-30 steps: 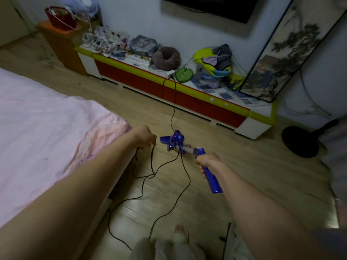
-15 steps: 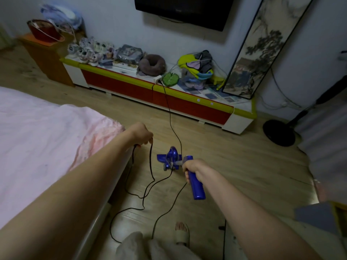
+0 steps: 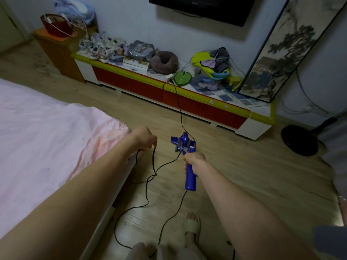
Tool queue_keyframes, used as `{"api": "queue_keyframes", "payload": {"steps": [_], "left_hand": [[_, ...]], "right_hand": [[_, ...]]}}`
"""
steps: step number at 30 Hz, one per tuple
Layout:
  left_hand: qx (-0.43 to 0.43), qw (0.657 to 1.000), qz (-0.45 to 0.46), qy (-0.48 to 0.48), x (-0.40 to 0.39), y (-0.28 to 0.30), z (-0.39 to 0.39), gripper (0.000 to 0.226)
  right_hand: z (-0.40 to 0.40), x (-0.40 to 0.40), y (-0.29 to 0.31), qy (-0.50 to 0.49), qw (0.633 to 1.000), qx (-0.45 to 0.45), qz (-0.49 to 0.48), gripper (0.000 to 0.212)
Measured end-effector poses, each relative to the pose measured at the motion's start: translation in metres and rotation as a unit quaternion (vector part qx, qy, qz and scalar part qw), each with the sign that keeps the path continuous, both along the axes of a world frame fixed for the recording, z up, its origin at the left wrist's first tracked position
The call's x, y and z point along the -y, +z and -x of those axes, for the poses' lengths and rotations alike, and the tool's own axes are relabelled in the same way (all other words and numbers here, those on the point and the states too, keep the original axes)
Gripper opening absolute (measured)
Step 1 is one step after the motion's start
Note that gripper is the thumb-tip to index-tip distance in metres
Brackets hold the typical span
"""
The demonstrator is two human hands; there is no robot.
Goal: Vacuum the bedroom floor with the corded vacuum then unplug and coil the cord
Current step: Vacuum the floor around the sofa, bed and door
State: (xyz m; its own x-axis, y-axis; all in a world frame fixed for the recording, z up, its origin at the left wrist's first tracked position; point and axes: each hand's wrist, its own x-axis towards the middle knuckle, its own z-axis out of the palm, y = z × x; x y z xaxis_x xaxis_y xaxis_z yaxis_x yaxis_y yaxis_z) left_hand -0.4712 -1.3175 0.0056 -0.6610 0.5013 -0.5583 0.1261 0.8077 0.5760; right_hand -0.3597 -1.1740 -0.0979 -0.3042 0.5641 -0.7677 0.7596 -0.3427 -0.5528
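1. Vacuum (image 3: 185,147) was gripped at its handle by right hand (image 3: 194,160), its head on the floor (image 3: 244,166) near the cabinet (image 3: 206,107).
2. Cord (image 3: 154,166) was pinched by left hand (image 3: 143,136) beside the bed (image 3: 47,137) edge.

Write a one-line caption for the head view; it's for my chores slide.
Right hand holds the blue vacuum; left hand holds its black cord, still plugged in.

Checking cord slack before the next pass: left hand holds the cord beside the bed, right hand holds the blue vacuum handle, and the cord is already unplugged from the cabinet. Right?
Not quite. The head view shows the cord still running up to the power strip on the cabinet. Left hand and right hand are as you say.
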Motion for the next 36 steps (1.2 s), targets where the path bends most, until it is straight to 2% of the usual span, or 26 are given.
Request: {"api": "queue_keyframes", "payload": {"steps": [6,11,19,28,32,36], "left_hand": [[0.001,0.999,0.026,0.021,-0.038,-0.017,0.030,0.026],[0.014,0.998,0.049,0.033,-0.100,-0.024,0.062,0.028],[0.049,0.996,0.049,0.064,-0.184,-0.039,0.091,0.029],[0.036,0.994,0.060,0.084,-0.180,-0.040,0.085,0.027],[0.020,0.995,0.055,0.087,-0.168,-0.030,0.073,0.028],[0.017,0.995,0.047,0.090,-0.146,-0.019,0.053,0.027]], "right_hand": [[0.040,-0.046,-0.020,0.030,1.000,-0.009,-0.002,0.025],[0.072,-0.104,-0.039,0.048,0.999,0.000,0.016,0.033],[0.120,-0.187,-0.047,0.086,0.996,0.004,0.032,0.032],[0.104,-0.206,-0.030,0.120,0.991,0.003,0.062,0.027],[0.076,-0.197,-0.007,0.132,0.986,-0.002,0.101,0.010],[0.036,-0.179,0.018,0.161,0.980,0.004,0.117,0.010]]}}
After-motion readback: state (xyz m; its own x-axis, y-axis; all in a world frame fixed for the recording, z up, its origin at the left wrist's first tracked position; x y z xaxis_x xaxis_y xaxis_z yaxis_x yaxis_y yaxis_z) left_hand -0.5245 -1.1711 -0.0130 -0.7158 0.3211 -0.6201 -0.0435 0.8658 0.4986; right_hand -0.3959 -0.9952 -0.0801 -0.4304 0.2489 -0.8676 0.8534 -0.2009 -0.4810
